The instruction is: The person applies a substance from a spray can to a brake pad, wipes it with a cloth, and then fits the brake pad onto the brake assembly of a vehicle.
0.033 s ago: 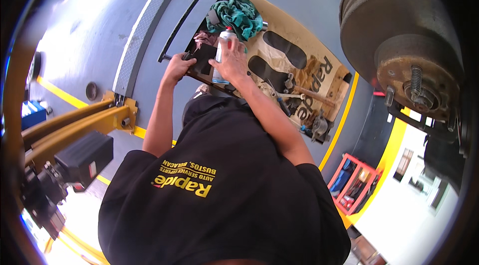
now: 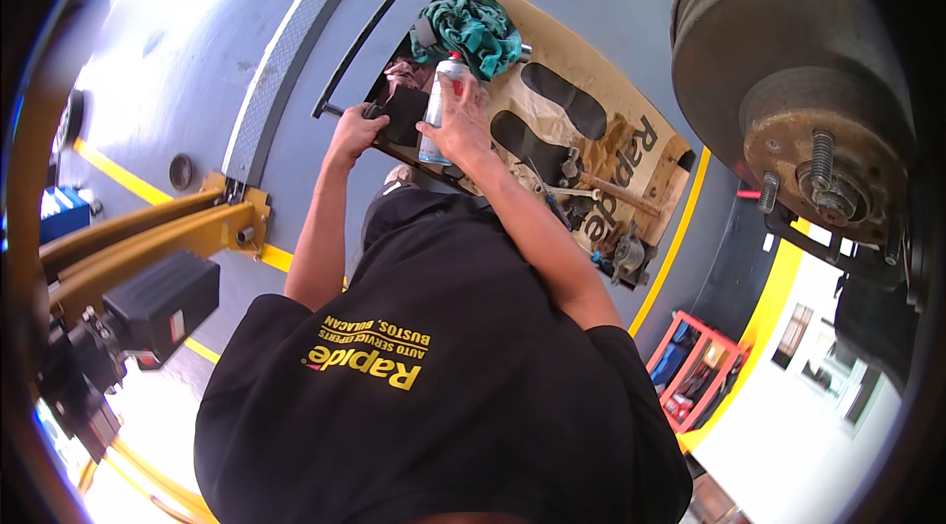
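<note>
My left hand point(image 2: 357, 133) grips a flat dark object point(image 2: 402, 112) at the near left corner of a cardboard-topped cart point(image 2: 547, 43). My right hand point(image 2: 460, 133) is wrapped over a white spray can with a red top point(image 2: 430, 147), standing beside that object; the fingers are slightly blurred. Just beyond the can lie bunched teal rags point(image 2: 468, 26), with pink cloth point(image 2: 404, 75) to their left. Right of my right hand are dark foot-shaped pads point(image 2: 572, 100), spanners point(image 2: 581, 192), a hammer point(image 2: 621, 187) and greasy metal parts point(image 2: 629, 253).
At upper right hangs a brake disc with rusty hub point(image 2: 808, 169). Yellow lift arms point(image 2: 148, 238) with a black housing point(image 2: 163, 302) are at left, beside a metal strip point(image 2: 281, 51) on the floor. A red tool trolley point(image 2: 695, 371) is at lower right.
Very little differs: the view has shifted slightly, and the fingers of my right hand have moved a touch on the can.
</note>
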A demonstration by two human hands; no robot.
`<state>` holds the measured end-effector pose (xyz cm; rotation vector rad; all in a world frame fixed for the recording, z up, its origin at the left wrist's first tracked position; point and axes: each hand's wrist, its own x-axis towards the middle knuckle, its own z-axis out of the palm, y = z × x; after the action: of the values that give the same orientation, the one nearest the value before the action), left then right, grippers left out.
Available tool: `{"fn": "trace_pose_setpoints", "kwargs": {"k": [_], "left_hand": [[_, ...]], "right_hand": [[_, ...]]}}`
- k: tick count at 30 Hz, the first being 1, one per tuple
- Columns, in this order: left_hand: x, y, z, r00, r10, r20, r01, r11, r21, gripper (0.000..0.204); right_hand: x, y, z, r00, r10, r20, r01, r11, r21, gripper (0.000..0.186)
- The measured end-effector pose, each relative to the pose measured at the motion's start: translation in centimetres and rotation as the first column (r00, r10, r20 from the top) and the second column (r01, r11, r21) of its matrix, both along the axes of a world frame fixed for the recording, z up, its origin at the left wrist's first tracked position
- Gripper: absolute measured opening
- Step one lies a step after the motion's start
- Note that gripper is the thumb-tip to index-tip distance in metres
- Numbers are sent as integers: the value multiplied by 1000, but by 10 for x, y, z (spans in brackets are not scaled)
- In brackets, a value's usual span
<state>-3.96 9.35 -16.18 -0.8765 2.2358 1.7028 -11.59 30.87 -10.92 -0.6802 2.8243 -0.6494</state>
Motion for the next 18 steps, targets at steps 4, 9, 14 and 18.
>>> {"fn": "trace_pose_setpoints", "kwargs": {"k": [4, 9, 14, 18], "left_hand": [[3, 25, -3, 978, 109, 176, -66, 970, -235, 48], [17, 66, 18, 962, 123, 243, -17, 917, -399, 51], [40, 81, 13, 938, 331, 102, -288, 909, -303, 42], [58, 77, 33, 855, 516, -54, -497, 845, 195, 21]], "right_hand": [[-9, 29, -10, 959, -1, 282, 29, 995, -98, 122], [-4, 37, -42, 944, -63, 324, 192, 902, -386, 113], [-9, 27, -64, 851, -18, 524, 306, 829, -469, 102], [-3, 15, -59, 893, 18, 450, 228, 843, -487, 112]]}}
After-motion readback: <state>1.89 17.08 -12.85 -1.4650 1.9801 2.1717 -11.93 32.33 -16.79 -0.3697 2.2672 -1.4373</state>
